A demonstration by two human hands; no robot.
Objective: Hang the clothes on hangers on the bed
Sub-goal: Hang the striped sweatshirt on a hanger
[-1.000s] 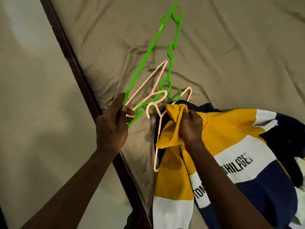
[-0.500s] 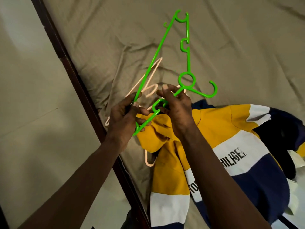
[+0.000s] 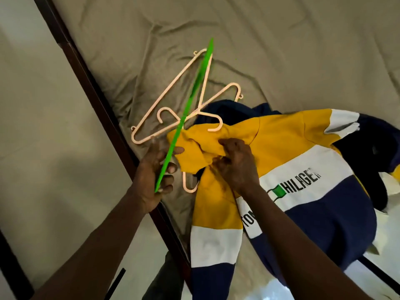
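Observation:
A yellow, white and navy sweatshirt (image 3: 303, 161) lies crumpled on the bed. My left hand (image 3: 155, 172) grips a bright green hanger (image 3: 190, 105), which shows edge-on as a thin line slanting up from my palm, blurred at its top. My right hand (image 3: 236, 163) pinches the yellow fabric near the sweatshirt's neck. Peach hangers (image 3: 173, 98) lie on the sheet just beyond both hands, one partly under the sweatshirt.
The beige bed sheet (image 3: 281, 50) stretches wrinkled behind the clothes. A dark wooden bed frame (image 3: 91, 83) runs diagonally along the left, with pale floor (image 3: 43, 148) beyond it. A dark navy garment (image 3: 368, 152) lies at the right, beside the sweatshirt.
The green hanger has turned edge-on and is now held by my left hand alone. My right hand let go of it and dropped onto the yellow fabric. The peach hangers lie uncovered.

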